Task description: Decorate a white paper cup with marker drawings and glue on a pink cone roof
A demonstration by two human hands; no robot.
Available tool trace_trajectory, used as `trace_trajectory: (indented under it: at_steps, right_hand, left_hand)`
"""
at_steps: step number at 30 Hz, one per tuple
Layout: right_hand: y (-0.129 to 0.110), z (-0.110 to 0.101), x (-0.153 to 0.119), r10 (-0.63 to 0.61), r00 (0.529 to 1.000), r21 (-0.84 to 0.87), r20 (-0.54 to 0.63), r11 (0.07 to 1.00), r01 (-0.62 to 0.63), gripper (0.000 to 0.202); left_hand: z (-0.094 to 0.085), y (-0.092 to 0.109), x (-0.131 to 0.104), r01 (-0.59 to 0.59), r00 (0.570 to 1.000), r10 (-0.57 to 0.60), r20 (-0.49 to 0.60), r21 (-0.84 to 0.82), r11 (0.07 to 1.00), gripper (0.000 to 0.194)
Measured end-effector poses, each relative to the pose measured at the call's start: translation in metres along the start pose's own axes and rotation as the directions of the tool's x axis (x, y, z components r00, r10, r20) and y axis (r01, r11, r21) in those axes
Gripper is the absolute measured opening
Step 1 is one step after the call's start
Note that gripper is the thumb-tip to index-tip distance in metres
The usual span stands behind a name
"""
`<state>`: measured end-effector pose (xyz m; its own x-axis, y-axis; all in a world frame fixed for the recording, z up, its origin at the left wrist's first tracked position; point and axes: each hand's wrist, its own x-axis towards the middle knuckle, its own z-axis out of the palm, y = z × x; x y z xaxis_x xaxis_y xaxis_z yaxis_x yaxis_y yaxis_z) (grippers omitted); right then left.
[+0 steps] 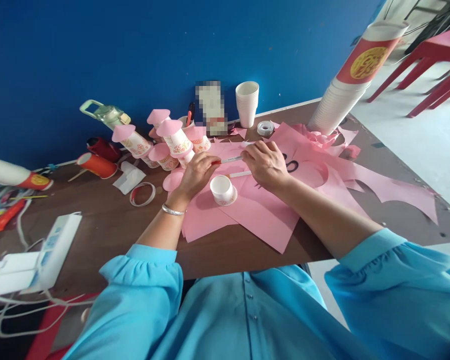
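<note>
Between my two hands is a slim white pen with a red end. My left hand, a silver bangle at its wrist, pinches the red end. At the other end, the fingers of my right hand are closed on the pen's white barrel. Just below it lies a second white stick-like piece, partly behind my right hand. A small white paper cup with a flowered rim stands below the pen on sheets of pink paper. Black scissor handles show beside my right hand.
Flowered paper cups with pink cone tops stand behind my left hand. A white tape roll, stacked cups and a tall leaning cup stack are farther back. A tape ring and power strip lie left.
</note>
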<state>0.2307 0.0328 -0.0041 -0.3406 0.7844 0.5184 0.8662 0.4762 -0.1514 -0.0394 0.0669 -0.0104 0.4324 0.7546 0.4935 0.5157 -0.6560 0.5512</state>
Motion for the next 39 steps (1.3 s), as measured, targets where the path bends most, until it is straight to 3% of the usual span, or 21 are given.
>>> trace_trajectory:
  at_steps: [5, 8, 12, 14, 17, 19, 21, 24, 26, 28, 31, 33, 35, 39]
  right_hand:
    - [0.029, -0.011, -0.001, 0.189, 0.947, 0.048, -0.259, 0.982, -0.183, 0.04]
    - [0.029, -0.007, -0.003, 0.213, 0.944, 0.154, -0.252, 0.972, -0.178, 0.038]
    - [0.009, -0.005, -0.008, 0.145, 0.967, 0.24, -0.208, 0.966, -0.094, 0.037]
    - [0.0, -0.009, -0.01, 0.148, 0.969, 0.312, -0.198, 0.947, -0.081, 0.037]
    - [-0.008, -0.015, -0.011, 0.21, 0.961, 0.447, -0.178, 0.888, -0.112, 0.034]
    - [-0.011, -0.017, -0.011, 0.295, 0.94, 0.552, -0.17, 0.819, -0.157, 0.026]
    - [-0.012, -0.017, -0.011, 0.394, 0.907, 0.67, -0.148, 0.715, -0.201, 0.017]
    - [-0.013, -0.017, -0.009, 0.5, 0.861, 0.818, -0.096, 0.532, -0.218, 0.018]
    - [-0.014, -0.018, -0.007, 0.522, 0.849, 0.896, -0.08, 0.411, -0.168, 0.029]
    - [-0.015, -0.02, -0.005, 0.535, 0.842, 0.961, -0.063, 0.261, -0.094, 0.039]
    - [-0.018, -0.025, -0.005, 0.561, 0.828, 0.994, 0.017, 0.082, -0.076, 0.05]
    - [-0.021, -0.028, -0.006, 0.549, 0.834, 0.996, 0.065, 0.021, -0.091, 0.053]
    - [-0.025, -0.032, -0.008, 0.519, 0.848, 0.993, 0.107, -0.016, -0.115, 0.045]
    - [-0.035, -0.035, -0.014, 0.463, 0.884, 0.993, 0.063, 0.06, -0.103, 0.033]
  left_hand:
    - [-0.01, -0.008, -0.003, 0.112, 0.99, -0.117, -0.084, -0.065, 0.992, 0.008]
    - [-0.006, -0.002, -0.003, 0.113, 0.992, -0.119, -0.035, -0.14, 0.984, 0.011]
    - [-0.006, 0.014, -0.007, 0.145, 0.988, -0.153, -0.002, -0.311, 0.939, 0.022]
    - [-0.011, 0.022, -0.01, 0.242, 0.97, -0.205, 0.128, -0.505, 0.829, 0.047]
    - [-0.022, 0.028, -0.01, 0.368, 0.9, -0.062, 0.432, -0.673, 0.642, 0.08]
    - [-0.026, 0.028, -0.008, 0.443, 0.832, -0.01, 0.554, -0.654, 0.613, 0.085]
    - [-0.027, 0.025, -0.007, 0.473, 0.802, -0.015, 0.597, -0.619, 0.627, 0.083]
    - [-0.021, 0.021, -0.011, 0.528, 0.799, -0.106, 0.592, -0.605, 0.596, 0.069]
    - [-0.014, 0.021, -0.016, 0.556, 0.822, -0.199, 0.533, -0.678, 0.481, 0.057]
    - [-0.006, 0.024, -0.019, 0.477, 0.872, -0.288, 0.396, -0.822, 0.311, 0.056]
    - [0.005, 0.031, -0.018, 0.391, 0.892, -0.329, 0.31, -0.894, 0.219, 0.057]
    - [0.01, 0.036, -0.016, 0.375, 0.872, -0.358, 0.334, -0.926, 0.047, 0.057]
    - [0.012, 0.039, -0.014, 0.401, 0.848, -0.355, 0.394, -0.914, -0.058, 0.06]
    - [0.015, 0.042, -0.013, 0.434, 0.833, -0.354, 0.425, -0.899, -0.06, 0.063]
